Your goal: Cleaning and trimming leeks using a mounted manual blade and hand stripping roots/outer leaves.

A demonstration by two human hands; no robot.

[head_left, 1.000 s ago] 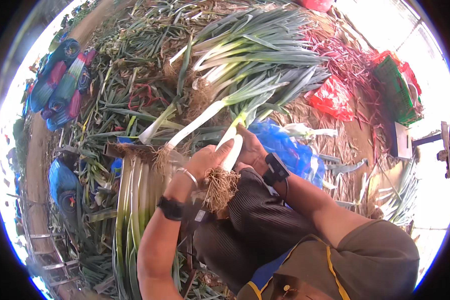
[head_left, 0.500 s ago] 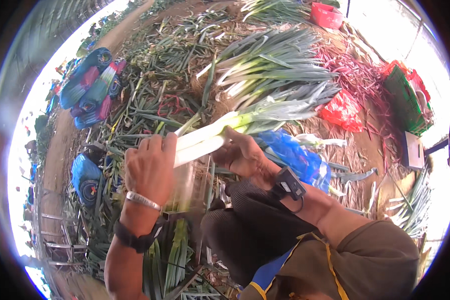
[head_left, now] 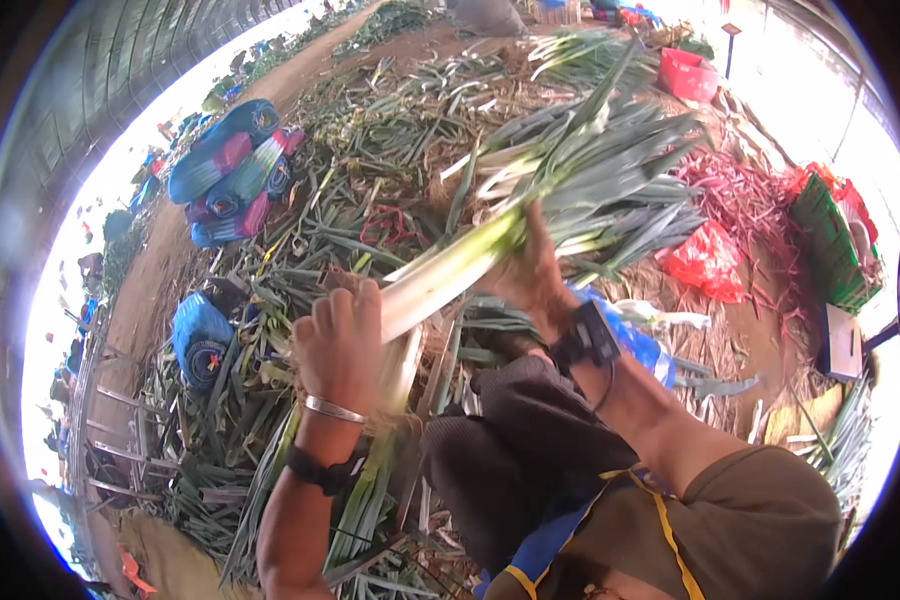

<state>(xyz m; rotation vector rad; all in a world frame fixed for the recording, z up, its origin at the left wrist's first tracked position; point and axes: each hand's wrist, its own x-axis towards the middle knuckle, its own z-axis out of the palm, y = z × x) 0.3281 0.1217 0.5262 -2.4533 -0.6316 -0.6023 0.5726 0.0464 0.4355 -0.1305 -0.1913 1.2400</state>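
A small bunch of leeks [head_left: 448, 278] slants across the middle, white ends low at the left and green leaves high at the right. My left hand [head_left: 338, 340] is closed around the white ends. Farther along, my right hand [head_left: 532, 275] grips the bunch where white turns to green, its thumb raised along the near side; some fingers are hidden or blurred. Beyond the bunch lies a heap of leeks [head_left: 630, 243]. Below my left hand, more leeks [head_left: 372, 490] lie beside my knees.
Leaf scraps [head_left: 370, 160] cover the ground. Rolled blue netting [head_left: 220, 170] and a blue bundle [head_left: 200, 335] are at left. At right are a red plastic bag [head_left: 708, 262], red strands [head_left: 735, 190], a green crate [head_left: 832, 245] and a red tub [head_left: 688, 76]. Blue plastic [head_left: 642, 345] lies by my right wrist.
The leeks have tilted more steeply, their leaves swinging up and away. My right hand has moved up along them toward the leaves, while my left keeps its grip. The whole view has shifted slightly.
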